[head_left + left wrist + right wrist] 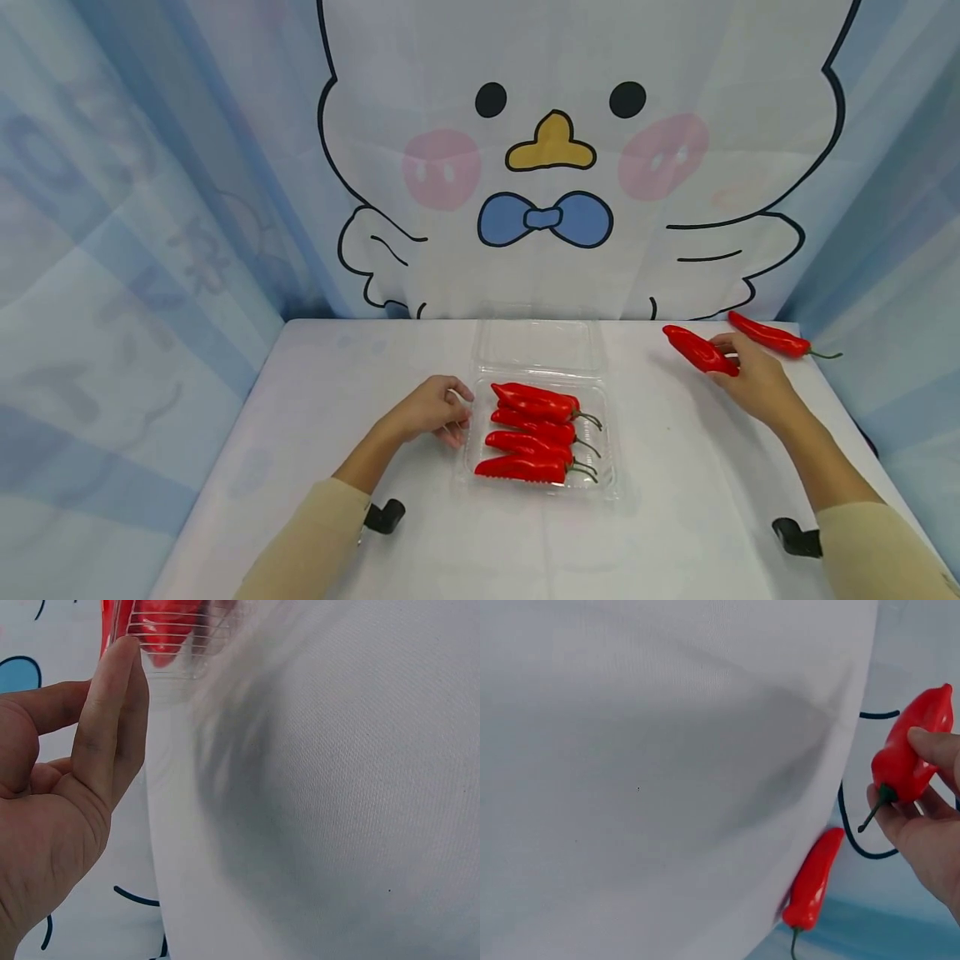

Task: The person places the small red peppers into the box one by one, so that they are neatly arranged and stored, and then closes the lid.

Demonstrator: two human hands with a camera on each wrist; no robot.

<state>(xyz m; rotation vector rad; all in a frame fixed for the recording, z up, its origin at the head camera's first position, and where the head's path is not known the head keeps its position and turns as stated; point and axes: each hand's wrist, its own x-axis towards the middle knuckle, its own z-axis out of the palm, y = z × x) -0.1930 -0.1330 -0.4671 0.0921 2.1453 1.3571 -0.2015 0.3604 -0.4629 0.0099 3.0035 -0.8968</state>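
My right hand (757,387) holds a red chili pepper (697,348) at the table's far right, gripping it between thumb and fingers. In the right wrist view, the thumb lies across this pepper (917,727) and its green stem points down. Another red pepper (771,335) lies just beyond that hand, by the table's back right corner. Several more red peppers (525,469) lie side by side in a clear plastic clamshell box (611,475), stems to the right. My left hand (433,408) is at the box's left side, loosely bent fingers right at its wall (199,664).
The box's clear lid (540,343) is folded back toward the table's rear edge. A white cloth covers the table (315,367). Behind it hangs a curtain (555,275) with a cartoon bird, and blue curtains (150,250) flank both sides.
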